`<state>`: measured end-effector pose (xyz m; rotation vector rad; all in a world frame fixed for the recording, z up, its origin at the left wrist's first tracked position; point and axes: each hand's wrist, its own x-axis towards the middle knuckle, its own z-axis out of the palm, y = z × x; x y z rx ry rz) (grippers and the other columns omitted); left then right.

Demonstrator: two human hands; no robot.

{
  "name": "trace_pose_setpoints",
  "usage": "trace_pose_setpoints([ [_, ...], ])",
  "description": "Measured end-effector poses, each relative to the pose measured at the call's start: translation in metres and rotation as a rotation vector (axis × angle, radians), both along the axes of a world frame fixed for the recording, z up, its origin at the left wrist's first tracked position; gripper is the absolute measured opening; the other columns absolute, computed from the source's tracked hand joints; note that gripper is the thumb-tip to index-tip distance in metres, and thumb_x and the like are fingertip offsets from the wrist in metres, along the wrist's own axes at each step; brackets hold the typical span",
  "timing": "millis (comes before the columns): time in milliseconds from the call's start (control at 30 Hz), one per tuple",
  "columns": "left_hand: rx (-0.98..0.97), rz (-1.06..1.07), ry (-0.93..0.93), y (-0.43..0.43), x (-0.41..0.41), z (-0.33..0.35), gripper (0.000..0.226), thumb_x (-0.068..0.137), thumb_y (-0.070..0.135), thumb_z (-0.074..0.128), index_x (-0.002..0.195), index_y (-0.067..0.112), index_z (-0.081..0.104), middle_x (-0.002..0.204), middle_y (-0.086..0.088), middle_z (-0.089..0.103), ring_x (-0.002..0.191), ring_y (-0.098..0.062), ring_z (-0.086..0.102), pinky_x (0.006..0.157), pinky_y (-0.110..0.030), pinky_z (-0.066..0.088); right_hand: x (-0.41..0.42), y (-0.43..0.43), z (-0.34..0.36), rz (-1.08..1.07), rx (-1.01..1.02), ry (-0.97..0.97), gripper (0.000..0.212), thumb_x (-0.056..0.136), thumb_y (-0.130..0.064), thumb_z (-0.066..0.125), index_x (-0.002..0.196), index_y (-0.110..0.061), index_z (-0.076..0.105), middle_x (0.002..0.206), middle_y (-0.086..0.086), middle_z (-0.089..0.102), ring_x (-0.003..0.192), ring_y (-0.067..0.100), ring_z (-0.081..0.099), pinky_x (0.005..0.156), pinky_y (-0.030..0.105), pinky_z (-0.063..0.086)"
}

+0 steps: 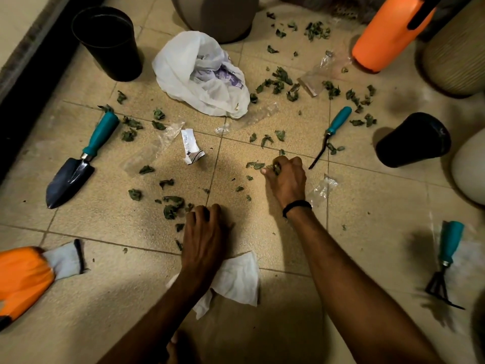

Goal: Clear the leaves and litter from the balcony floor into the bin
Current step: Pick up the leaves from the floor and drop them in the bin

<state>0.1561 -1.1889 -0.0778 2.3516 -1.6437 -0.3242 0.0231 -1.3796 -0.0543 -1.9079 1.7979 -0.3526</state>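
Dry green leaves [278,81] lie scattered over the beige tiled floor [105,232], thickest near the top right and beside my hands. My right hand [287,179] is curled round a small bunch of leaves near the floor's middle. My left hand [202,232] rests on the tiles with bent fingers at the edge of a leaf pile [172,206]; whether it holds anything is hidden. A torn paper scrap [191,145], clear plastic wrappers [321,189] and a crumpled white tissue [236,279] lie around. A white plastic bag [183,72] lies open further back. A black bin [107,43] stands at the top left.
A teal-handled trowel [78,164] lies left, a weeder [330,135] right of centre, a hand rake [446,264] at the right edge. A tipped black pot [414,140], an orange bottle [385,35], large planters [217,17] and an orange-and-grey glove [34,274] ring the area.
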Motion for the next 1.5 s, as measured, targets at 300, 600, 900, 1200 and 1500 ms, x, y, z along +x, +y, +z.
trace_pose_setpoints([
  [300, -0.023, 0.036, 0.277, -0.026, 0.009, -0.004, 0.029, 0.086, -0.002, 0.061, 0.113, 0.008, 0.058, 0.101, -0.016, 0.055, 0.092, -0.034, 0.051, 0.074, -0.032, 0.029, 0.007, -0.022, 0.004, -0.188, 0.011, -0.234, 0.013, 0.088, -0.006, 0.06, 0.098, -0.011, 0.067, 0.095, 0.0, 0.07, 0.086, 0.013, 0.063, 0.074, 0.025, 0.051],
  [600, -0.139, 0.061, 0.372, -0.111, -0.003, 0.026, 0.011, 0.09, 0.002, 0.046, 0.097, 0.001, 0.053, 0.079, -0.017, 0.06, 0.07, -0.035, 0.057, 0.061, -0.036, 0.033, 0.005, -0.029, -0.015, 0.0, -0.096, 0.036, 0.014, 0.097, -0.009, 0.052, 0.11, -0.009, 0.057, 0.115, 0.01, 0.046, 0.108, 0.027, 0.048, 0.085, 0.025, 0.036],
  [900, -0.096, -0.169, 0.032, -0.15, -0.012, -0.01, 0.049, 0.1, 0.052, 0.037, 0.11, 0.008, 0.056, 0.099, -0.012, 0.055, 0.086, -0.028, 0.05, 0.072, -0.044, 0.046, -0.004, -0.054, -0.008, -0.24, -0.029, -0.219, 0.027, 0.093, -0.001, 0.051, 0.109, -0.016, 0.067, 0.106, 0.004, 0.068, 0.101, 0.02, 0.062, 0.078, 0.018, 0.04],
  [1200, -0.248, -0.162, 0.236, -0.146, -0.009, -0.017, 0.017, 0.103, 0.016, 0.034, 0.096, 0.012, 0.049, 0.089, -0.007, 0.049, 0.08, -0.022, 0.041, 0.079, -0.043, 0.04, 0.03, -0.095, -0.014, 0.068, 0.05, 0.065, 0.056, 0.099, -0.059, 0.035, 0.127, -0.016, 0.057, 0.127, 0.019, 0.045, 0.121, 0.033, 0.035, 0.098, 0.039, 0.031],
  [1500, -0.349, -0.088, 0.186, -0.146, -0.009, -0.016, 0.026, 0.101, 0.024, 0.041, 0.082, 0.01, 0.052, 0.073, -0.01, 0.051, 0.069, -0.029, 0.05, 0.071, -0.043, 0.043, 0.029, -0.081, -0.015, 0.047, -0.062, -0.098, 0.007, 0.095, -0.013, 0.058, 0.091, -0.01, 0.053, 0.097, 0.008, 0.055, 0.088, 0.026, 0.053, 0.066, 0.027, 0.031],
])
